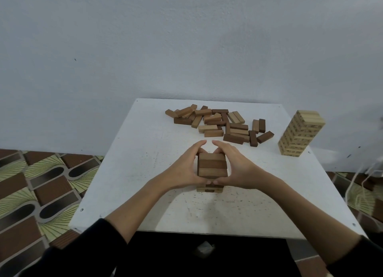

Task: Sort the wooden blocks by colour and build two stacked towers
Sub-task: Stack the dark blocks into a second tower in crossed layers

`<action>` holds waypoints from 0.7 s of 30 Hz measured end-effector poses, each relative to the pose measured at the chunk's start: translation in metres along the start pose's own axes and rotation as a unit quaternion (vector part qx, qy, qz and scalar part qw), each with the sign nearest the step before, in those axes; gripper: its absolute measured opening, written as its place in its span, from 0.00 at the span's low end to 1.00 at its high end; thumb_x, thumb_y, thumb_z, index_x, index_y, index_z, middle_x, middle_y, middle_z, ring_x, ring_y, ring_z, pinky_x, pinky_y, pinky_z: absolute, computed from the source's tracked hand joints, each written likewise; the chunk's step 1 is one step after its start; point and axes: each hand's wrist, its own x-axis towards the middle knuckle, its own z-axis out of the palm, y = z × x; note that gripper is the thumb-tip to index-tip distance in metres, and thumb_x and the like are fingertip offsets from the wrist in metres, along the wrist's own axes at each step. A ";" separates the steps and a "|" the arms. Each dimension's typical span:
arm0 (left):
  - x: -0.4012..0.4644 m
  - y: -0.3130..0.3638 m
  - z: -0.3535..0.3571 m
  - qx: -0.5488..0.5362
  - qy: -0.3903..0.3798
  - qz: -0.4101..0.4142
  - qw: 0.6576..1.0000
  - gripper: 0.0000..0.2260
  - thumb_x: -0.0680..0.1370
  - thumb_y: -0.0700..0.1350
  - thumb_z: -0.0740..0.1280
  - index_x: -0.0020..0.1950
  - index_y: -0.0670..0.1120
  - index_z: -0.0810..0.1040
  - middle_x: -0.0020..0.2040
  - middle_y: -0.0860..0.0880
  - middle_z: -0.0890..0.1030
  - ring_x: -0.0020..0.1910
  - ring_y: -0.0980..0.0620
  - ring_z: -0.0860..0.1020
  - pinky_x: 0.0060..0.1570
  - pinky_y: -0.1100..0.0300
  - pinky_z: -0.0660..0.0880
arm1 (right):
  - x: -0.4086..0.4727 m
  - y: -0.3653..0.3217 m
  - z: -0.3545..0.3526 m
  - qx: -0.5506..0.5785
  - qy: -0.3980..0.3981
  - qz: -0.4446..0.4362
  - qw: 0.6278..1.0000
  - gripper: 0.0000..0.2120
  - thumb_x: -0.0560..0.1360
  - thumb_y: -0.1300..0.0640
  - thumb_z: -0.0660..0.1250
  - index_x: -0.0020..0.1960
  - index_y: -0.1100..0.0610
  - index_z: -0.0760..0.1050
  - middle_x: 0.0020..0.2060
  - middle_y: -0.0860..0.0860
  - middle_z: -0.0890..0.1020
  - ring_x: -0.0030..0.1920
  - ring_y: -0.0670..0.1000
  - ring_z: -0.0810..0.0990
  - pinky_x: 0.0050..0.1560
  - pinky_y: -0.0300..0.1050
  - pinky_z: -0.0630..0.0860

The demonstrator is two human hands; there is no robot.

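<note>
Squaring brown tower [211, 166] mid-counter [132, 162]: left hand [184, 167], right hand [234, 167] fingers wrapped round its sides. Press evenly, light touch (pale tower [301, 132] done far right; loose blocks [219, 124] behind).

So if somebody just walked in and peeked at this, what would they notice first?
Probably the two hands, left hand and right hand, cupped around a short brown tower in the middle of the white table. Next, the tall pale tower standing at the table's far right edge. Then the messy pile of loose blocks lying behind the hands, near the wall.
</note>
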 end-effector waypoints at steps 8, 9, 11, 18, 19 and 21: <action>0.000 -0.003 0.001 -0.049 -0.006 -0.014 0.999 0.47 0.65 0.41 0.78 0.76 0.50 0.53 0.59 0.51 0.70 0.62 0.52 0.70 0.64 0.63 0.64 | 0.002 -0.002 -0.001 0.002 -0.009 0.009 1.000 0.48 0.65 0.52 0.77 0.75 0.50 0.49 0.62 0.48 0.65 0.60 0.46 0.64 0.59 0.40 0.66; 0.000 -0.004 0.001 -0.054 -0.006 -0.017 0.998 0.47 0.65 0.41 0.78 0.76 0.50 0.53 0.59 0.51 0.70 0.62 0.52 0.70 0.64 0.63 0.64 | 0.001 -0.003 0.000 0.002 -0.007 0.011 1.000 0.48 0.65 0.52 0.77 0.75 0.50 0.49 0.62 0.48 0.65 0.60 0.46 0.64 0.59 0.40 0.67; 0.000 -0.004 0.002 -0.060 -0.004 -0.023 0.998 0.47 0.65 0.40 0.78 0.76 0.50 0.53 0.58 0.52 0.69 0.62 0.51 0.70 0.64 0.63 0.64 | 0.003 0.000 0.001 0.011 -0.005 0.016 1.000 0.48 0.65 0.53 0.77 0.75 0.50 0.49 0.62 0.48 0.65 0.60 0.46 0.64 0.59 0.39 0.67; -0.003 -0.007 0.003 -0.094 -0.003 -0.041 0.995 0.52 0.61 0.52 0.79 0.76 0.54 0.50 0.66 0.57 0.66 0.68 0.56 0.64 0.60 0.73 0.61 | 0.000 0.004 0.000 0.056 -0.009 0.017 0.998 0.53 0.63 0.50 0.79 0.75 0.48 0.45 0.68 0.49 0.61 0.68 0.49 0.61 0.65 0.42 0.63; -0.005 -0.006 0.003 -0.107 0.000 -0.045 0.993 0.53 0.60 0.60 0.77 0.76 0.55 0.50 0.70 0.57 0.63 0.70 0.57 0.61 0.64 0.69 0.60 | -0.003 0.007 -0.001 0.080 -0.004 0.018 0.997 0.55 0.62 0.48 0.79 0.75 0.47 0.44 0.71 0.48 0.58 0.71 0.49 0.59 0.66 0.42 0.60; -0.011 -0.006 0.005 -0.168 0.005 -0.055 0.984 0.53 0.59 0.74 0.68 0.77 0.55 0.49 0.73 0.59 0.59 0.72 0.60 0.57 0.69 0.62 0.56 | -0.009 0.006 0.000 0.135 0.007 0.027 0.990 0.54 0.62 0.42 0.77 0.76 0.46 0.44 0.75 0.45 0.54 0.74 0.48 0.55 0.68 0.43 0.56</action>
